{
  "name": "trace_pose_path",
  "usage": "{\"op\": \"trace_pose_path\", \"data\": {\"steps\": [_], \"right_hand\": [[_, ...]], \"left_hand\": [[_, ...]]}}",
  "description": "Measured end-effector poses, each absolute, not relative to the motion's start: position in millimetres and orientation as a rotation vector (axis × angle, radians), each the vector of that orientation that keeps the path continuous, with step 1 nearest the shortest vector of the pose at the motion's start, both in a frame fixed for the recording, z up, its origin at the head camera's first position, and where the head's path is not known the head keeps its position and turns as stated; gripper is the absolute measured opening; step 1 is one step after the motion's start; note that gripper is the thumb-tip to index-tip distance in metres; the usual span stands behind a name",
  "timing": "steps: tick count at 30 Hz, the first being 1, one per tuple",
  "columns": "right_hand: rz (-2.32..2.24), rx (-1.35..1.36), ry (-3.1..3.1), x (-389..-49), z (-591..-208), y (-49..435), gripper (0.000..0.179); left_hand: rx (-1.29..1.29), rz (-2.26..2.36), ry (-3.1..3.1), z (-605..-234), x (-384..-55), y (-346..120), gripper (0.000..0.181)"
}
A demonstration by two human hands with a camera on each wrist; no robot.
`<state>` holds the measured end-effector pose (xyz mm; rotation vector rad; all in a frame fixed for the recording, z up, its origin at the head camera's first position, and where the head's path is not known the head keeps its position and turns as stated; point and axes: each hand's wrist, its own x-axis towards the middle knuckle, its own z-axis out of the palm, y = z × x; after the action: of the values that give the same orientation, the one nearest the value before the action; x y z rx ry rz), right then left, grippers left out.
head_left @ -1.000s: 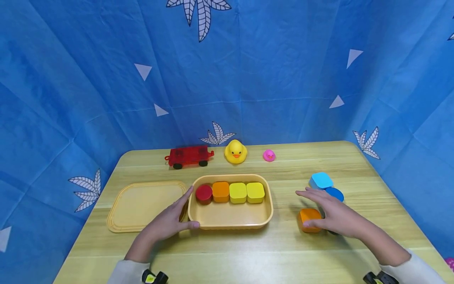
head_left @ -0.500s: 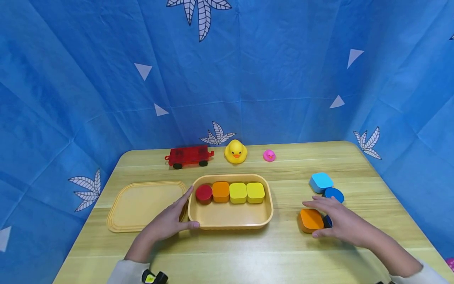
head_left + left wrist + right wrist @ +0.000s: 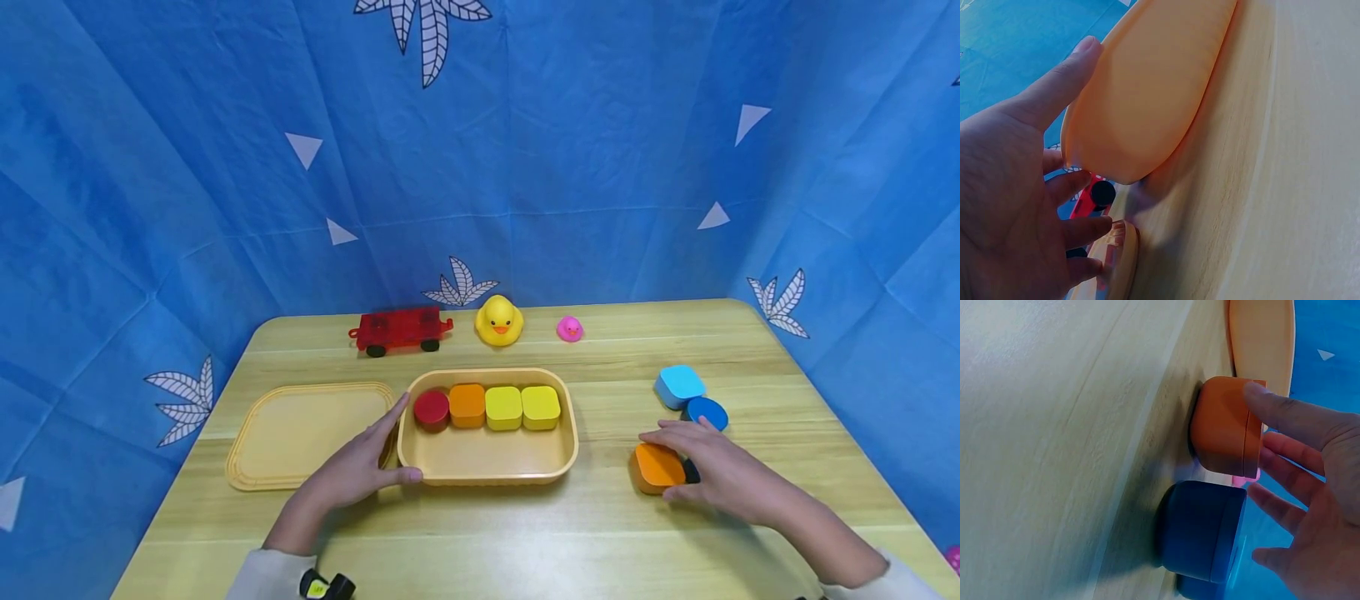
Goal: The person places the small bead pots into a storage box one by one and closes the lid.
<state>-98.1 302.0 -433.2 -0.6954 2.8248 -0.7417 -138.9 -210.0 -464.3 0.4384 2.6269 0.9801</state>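
Observation:
My left hand (image 3: pixel 358 468) rests at the left end of a tan oblong tray (image 3: pixel 487 468), with the thumb at its near rim and straight, spread fingers along its end. Inside the tray stand a round red block (image 3: pixel 432 412), an orange block (image 3: pixel 467 406) and two yellow blocks (image 3: pixel 503 408) in a row. On the right, my right hand (image 3: pixel 716 471) pinches another orange block (image 3: pixel 1225 425), rounded-square with a seam near its top, between the thumb and the fingers on its far side. A dark blue block (image 3: pixel 1197 531) stands beside it, mostly hidden by the hand in the head view.
A tan lid (image 3: pixel 307 433) lies left of the tray. Behind are a red toy wagon (image 3: pixel 401 329), a yellow duck (image 3: pixel 498 322) and a small pink duck (image 3: pixel 570 329). Light blue (image 3: pixel 680 385) and round blue (image 3: pixel 707 411) blocks stand beyond my right hand. Blue cloth hangs behind the table.
My right hand has shifted rightward and toward me around the orange block, uncovering the light blue and blue blocks. Its thumb has come to the block's near side. My left hand stays put.

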Motion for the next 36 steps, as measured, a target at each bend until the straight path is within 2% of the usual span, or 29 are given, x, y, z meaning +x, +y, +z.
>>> {"op": "trace_pose_path", "data": {"steps": [19,36], "right_hand": [[-0.664,-0.78,2.873,-100.3,-432.9,295.1,0.061],[-0.673,-0.858,2.876,-111.9,-407.8,277.3,0.059]], "left_hand": [[0.433,0.981,2.626,-463.3,-137.2,-209.2,0.114],[0.411,0.973,2.613,-460.6,-137.7,-208.3,0.115]]}}
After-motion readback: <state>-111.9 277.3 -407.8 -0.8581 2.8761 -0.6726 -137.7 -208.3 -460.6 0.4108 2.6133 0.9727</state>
